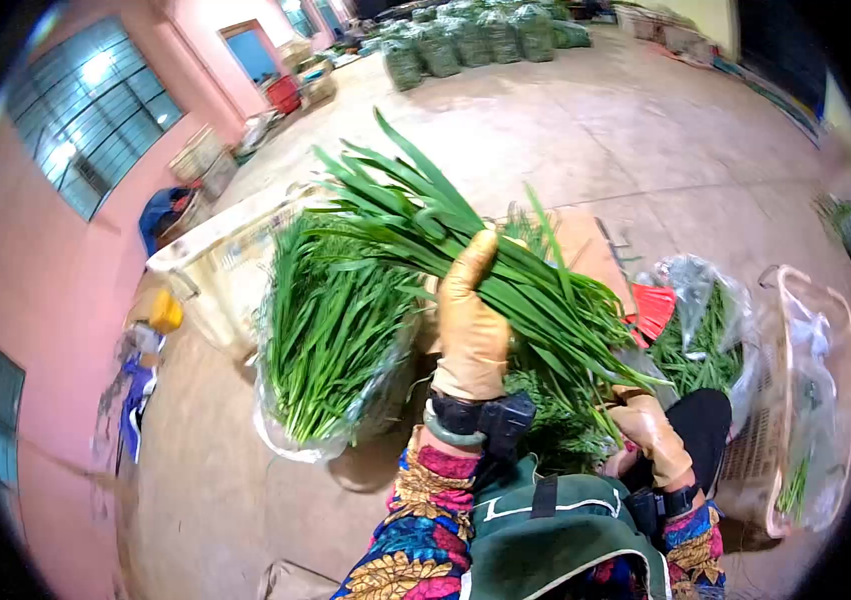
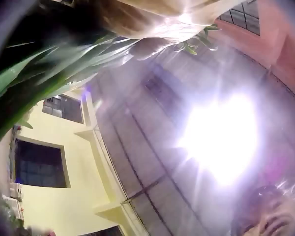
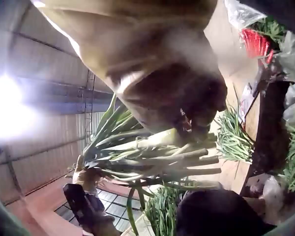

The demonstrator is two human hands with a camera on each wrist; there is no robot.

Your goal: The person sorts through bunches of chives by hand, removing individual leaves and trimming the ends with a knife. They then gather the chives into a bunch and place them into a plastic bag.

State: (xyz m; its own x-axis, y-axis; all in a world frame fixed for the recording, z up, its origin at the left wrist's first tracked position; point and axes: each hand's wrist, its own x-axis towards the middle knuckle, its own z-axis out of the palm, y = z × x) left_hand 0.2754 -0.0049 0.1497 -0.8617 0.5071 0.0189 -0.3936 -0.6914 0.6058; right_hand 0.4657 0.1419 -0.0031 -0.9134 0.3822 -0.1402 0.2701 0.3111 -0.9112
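Observation:
My gloved left hand (image 1: 473, 335) grips a bunch of leafy green stalks (image 1: 420, 215) around its middle, thumb lying across the top. The long flat leaves point up and away to the left, while the thinner stem ends run down to the right. At those ends is my gloved right hand (image 1: 657, 438). In the right wrist view its curled fingers (image 3: 201, 105) pinch at the pale stems (image 3: 182, 160); part of the grasp is hidden by the glove. Green leaves (image 2: 34, 83) fill the left wrist view's upper left.
Left of the bunch, a clear plastic bag full of similar greens (image 1: 340, 340) stands before a cream crate (image 1: 180, 255). Red strips (image 1: 653, 312), another bag of greens (image 1: 705, 345) and a second crate (image 1: 757, 440) are at right. Packed bags (image 1: 440, 50) line the far floor.

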